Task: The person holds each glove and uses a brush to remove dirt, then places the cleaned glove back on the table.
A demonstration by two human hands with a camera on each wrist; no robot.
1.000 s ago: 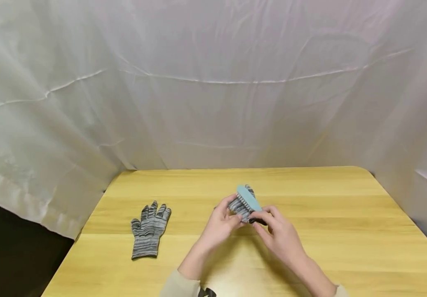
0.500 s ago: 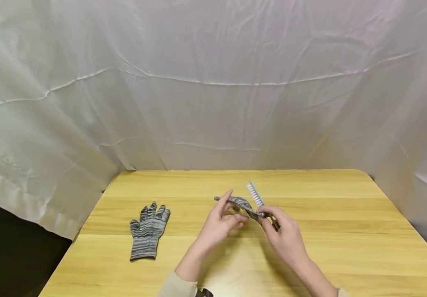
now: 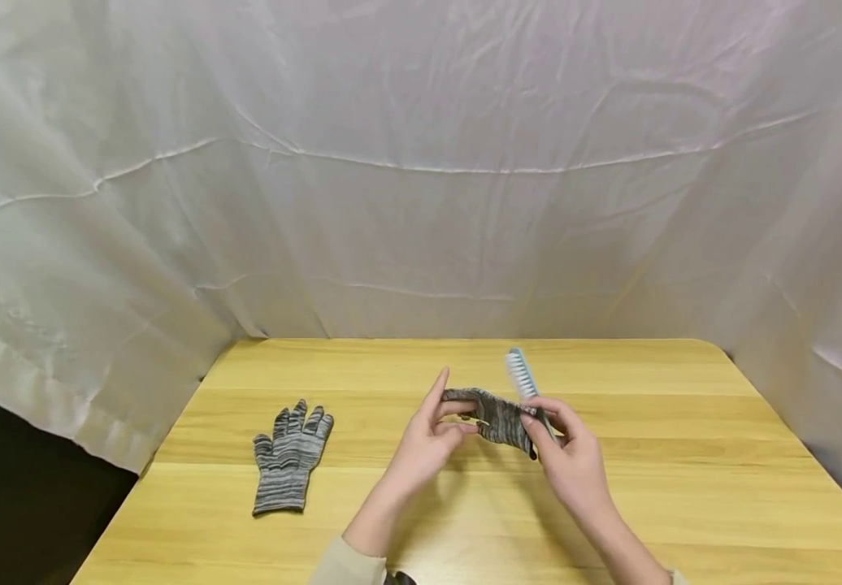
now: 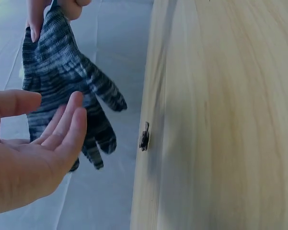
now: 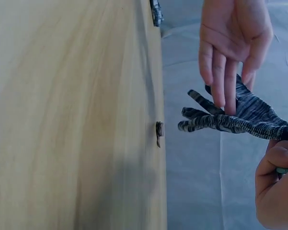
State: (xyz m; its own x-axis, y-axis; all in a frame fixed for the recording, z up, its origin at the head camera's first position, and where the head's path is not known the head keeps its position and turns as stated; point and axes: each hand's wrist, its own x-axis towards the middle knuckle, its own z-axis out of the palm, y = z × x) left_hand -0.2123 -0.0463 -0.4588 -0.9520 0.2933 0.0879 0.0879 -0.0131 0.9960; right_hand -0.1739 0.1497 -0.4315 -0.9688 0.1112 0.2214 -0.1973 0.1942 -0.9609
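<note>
A grey-and-black knit glove (image 3: 503, 418) hangs by its cuff from my right hand (image 3: 575, 451), above the table. The same hand holds a brush (image 3: 521, 374) with a blue back and white bristles, which points up and away past the glove. In the left wrist view the knit glove (image 4: 57, 72) droops with its fingers downward. My left hand (image 3: 424, 447) has its fingers extended and spread, right at the finger end of the glove. The right wrist view shows the left hand (image 5: 232, 52) with loosely straight fingers over the glove. Most of the brush handle is hidden in my right hand.
A second matching glove (image 3: 289, 459) lies flat on the wooden table (image 3: 684, 487), to the left of my hands. A pale curtain (image 3: 421, 227) hangs behind and at both sides of the table. Small dark thing (image 4: 144, 136) shows at the table edge.
The brush has come off the glove's surface and swung up to the right in my right hand. My left hand has let go of the glove, which has turned and now hangs from the right.
</note>
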